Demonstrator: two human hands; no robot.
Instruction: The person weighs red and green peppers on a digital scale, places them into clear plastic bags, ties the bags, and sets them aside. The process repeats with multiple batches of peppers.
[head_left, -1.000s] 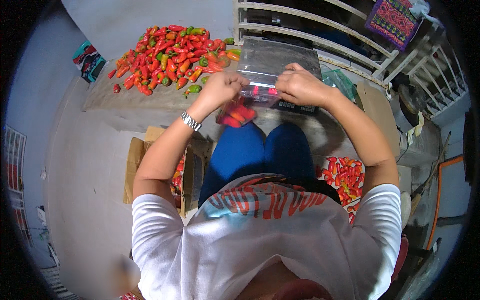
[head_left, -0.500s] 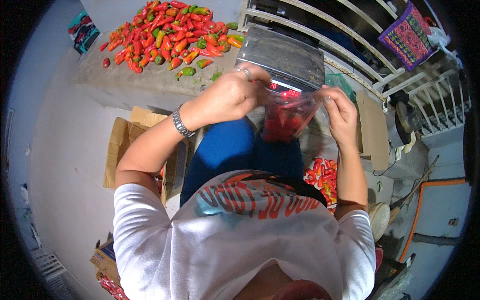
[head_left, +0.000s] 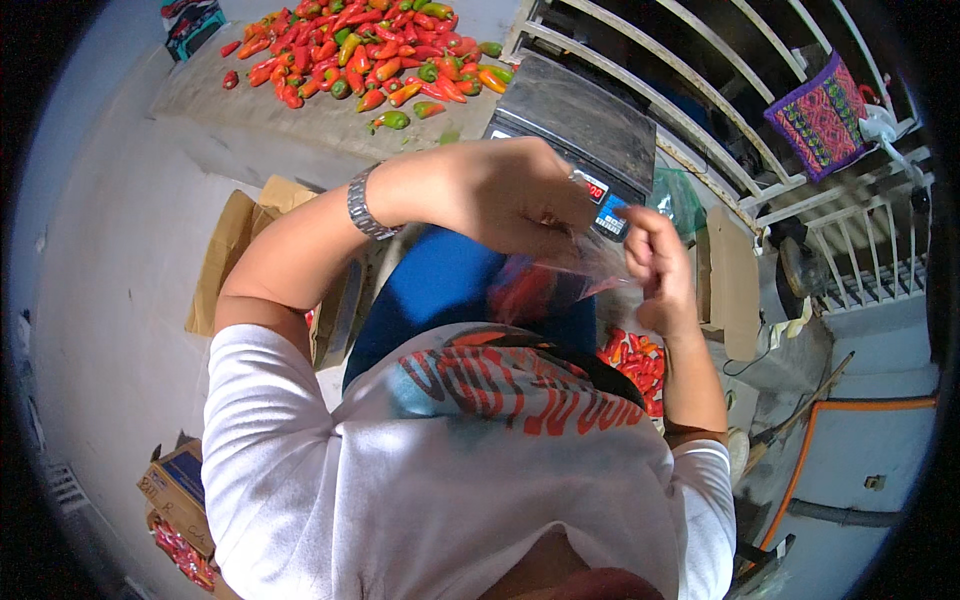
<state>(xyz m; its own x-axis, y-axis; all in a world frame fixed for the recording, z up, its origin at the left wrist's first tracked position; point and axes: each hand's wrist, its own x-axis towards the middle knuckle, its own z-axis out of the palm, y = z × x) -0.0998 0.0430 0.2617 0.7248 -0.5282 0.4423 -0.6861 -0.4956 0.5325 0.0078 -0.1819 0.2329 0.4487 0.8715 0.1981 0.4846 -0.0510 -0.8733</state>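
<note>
A clear plastic bag (head_left: 525, 288) with red peppers inside hangs over my blue-trousered lap. My left hand (head_left: 510, 195), with a metal watch at its wrist, is closed on the gathered top of the bag and is smeared by motion. My right hand (head_left: 660, 268) has its fingers curled, with the bag's stretched film reaching to it. Just beyond my hands stands a dark digital scale (head_left: 585, 115) with a red lit display, partly covered by my left hand. Its platform bears nothing.
A heap of red, orange and green peppers (head_left: 360, 55) lies on the concrete ledge (head_left: 290, 125). White metal bars (head_left: 640, 75) run behind the scale. Open cardboard boxes (head_left: 225, 265) stand at the left, and more red peppers (head_left: 635, 362) lie low on the right.
Both hands and the bag have come nearer to my body. The bag's mouth, spread between my hands before, is now bunched at my left hand, and the bag has swung to the left.
</note>
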